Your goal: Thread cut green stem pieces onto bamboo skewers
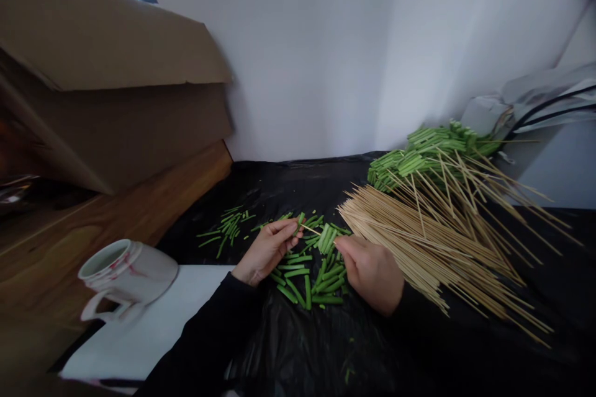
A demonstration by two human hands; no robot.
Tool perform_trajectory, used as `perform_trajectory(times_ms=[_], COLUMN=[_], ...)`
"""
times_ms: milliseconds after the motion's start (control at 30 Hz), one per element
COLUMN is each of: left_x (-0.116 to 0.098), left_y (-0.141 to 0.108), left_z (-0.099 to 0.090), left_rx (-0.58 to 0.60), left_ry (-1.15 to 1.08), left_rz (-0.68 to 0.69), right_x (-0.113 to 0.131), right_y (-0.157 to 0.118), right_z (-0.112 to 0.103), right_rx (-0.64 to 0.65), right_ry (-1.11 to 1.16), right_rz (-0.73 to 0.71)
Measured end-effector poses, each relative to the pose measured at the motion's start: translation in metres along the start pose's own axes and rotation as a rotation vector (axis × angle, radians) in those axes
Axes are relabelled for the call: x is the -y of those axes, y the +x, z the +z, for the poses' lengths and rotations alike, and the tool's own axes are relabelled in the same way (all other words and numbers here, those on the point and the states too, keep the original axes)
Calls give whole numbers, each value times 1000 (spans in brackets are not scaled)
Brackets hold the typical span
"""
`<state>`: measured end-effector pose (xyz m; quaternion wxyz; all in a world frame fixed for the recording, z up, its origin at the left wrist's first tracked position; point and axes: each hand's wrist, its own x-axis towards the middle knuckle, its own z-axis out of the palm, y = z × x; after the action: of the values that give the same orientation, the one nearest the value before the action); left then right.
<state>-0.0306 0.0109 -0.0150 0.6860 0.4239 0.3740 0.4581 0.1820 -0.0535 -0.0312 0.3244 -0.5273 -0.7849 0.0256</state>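
My left hand [271, 248] pinches a short green bean piece [300, 219] between thumb and fingertips. A thin bamboo skewer [311, 229] has its tip at that piece. Several cut green bean pieces [328, 238] sit side by side across the skewer, close to my right hand [372, 270]. The fingers of my right hand are closed around the skewer's other end, which they mostly hide. Below and between both hands lies a loose pile of cut green bean pieces [307, 290] on black plastic sheeting [298, 347].
Bare bamboo skewers [433, 242] lie in a wide bundle to the right. Behind them, loaded skewers of green beans [423, 155] are heaped. Scattered bean pieces [228, 226] lie at left. A white mug [149, 273] stands on a white sheet [139, 347], near a cardboard box [153, 130].
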Motion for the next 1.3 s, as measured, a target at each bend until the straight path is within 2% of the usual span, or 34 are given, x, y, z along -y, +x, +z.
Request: perform_trajectory(times_ms=[367,700,867,1300], left_x=[-1,2,5,8], left_y=[-1,-2,0,0], left_z=[0,5,6,7], left_rx=[-71,-22,-70,-17], left_ry=[-15,-70,-143,-117], left_rz=[-32,-95,-87,-117], right_x=[4,2,3,2], right_y=[-4,-3,-2,-3], right_z=[-1,4,5,10], right_rx=[23,-4,-26,-30], right_ry=[21,106,127,156], right_rz=[17,0,-6,-14])
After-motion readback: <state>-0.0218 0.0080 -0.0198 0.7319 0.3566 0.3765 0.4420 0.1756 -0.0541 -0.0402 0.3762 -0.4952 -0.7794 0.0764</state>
